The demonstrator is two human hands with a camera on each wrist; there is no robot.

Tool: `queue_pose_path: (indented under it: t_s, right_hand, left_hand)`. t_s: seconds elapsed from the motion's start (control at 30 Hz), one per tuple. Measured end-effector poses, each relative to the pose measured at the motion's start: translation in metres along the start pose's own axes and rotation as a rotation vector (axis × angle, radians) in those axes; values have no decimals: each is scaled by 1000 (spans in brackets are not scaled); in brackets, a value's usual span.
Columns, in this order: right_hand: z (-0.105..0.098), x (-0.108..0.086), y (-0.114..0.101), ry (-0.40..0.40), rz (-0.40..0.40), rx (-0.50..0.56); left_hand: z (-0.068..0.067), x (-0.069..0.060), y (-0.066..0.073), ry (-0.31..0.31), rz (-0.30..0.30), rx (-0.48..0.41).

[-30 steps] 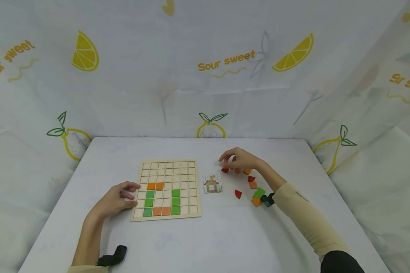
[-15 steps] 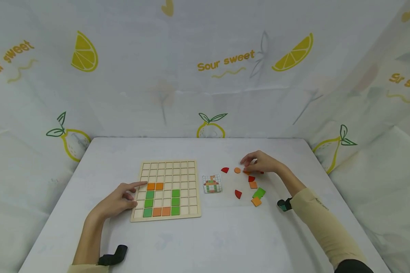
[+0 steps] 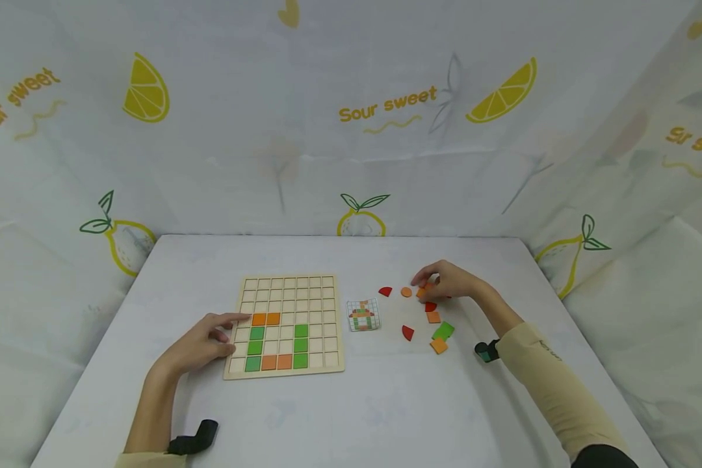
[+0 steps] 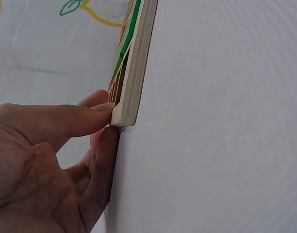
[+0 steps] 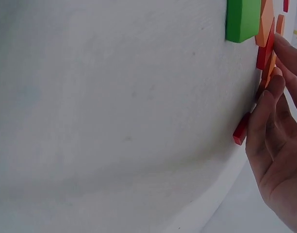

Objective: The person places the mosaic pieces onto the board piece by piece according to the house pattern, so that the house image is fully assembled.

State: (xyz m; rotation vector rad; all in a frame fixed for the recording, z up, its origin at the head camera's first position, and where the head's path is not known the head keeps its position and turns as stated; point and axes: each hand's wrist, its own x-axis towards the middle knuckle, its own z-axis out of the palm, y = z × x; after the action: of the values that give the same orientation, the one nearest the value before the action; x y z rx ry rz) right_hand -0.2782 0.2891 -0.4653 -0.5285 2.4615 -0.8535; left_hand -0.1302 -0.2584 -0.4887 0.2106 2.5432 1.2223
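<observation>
The left hand (image 3: 203, 341) rests at the left edge of a wooden grid board (image 3: 322, 327), index finger straight over its face. In the left wrist view, the thumb (image 4: 66, 119) touches the board's corner (image 4: 125, 114) and another finger lies against its side. Green and orange square tiles sit in some of the cells. Right of the board, the right hand (image 3: 447, 279) pinches an orange tile (image 3: 421, 293) among loose pieces. In the right wrist view, its fingertips (image 5: 276, 82) partly hide that tile. A red quarter-round piece (image 3: 430, 307) lies just below the fingers.
A small pattern card (image 3: 363, 314) lies between board and pieces. Around the right hand are an orange disc (image 3: 406, 292), red pieces (image 3: 407, 333), green tiles (image 3: 443, 331) and orange tiles (image 3: 439, 346). A printed curtain stands behind the white table (image 3: 363, 416).
The right hand has moved right from the red piece and disc to the orange tile, which is now turned slightly in its fingers. The left index finger has straightened farther over the board.
</observation>
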Motion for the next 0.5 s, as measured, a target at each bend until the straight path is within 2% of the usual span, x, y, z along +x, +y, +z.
queue_pose_path:
  t_s: [0.2, 0.5]
  right_hand:
    - [-2, -1, 2, -38, 8, -6]
    - [-5, -5, 7, -27, 27, -24]
  left_hand:
    - [0, 2, -2, 39, -18, -6]
    - [1, 1, -4, 48, -29, -38]
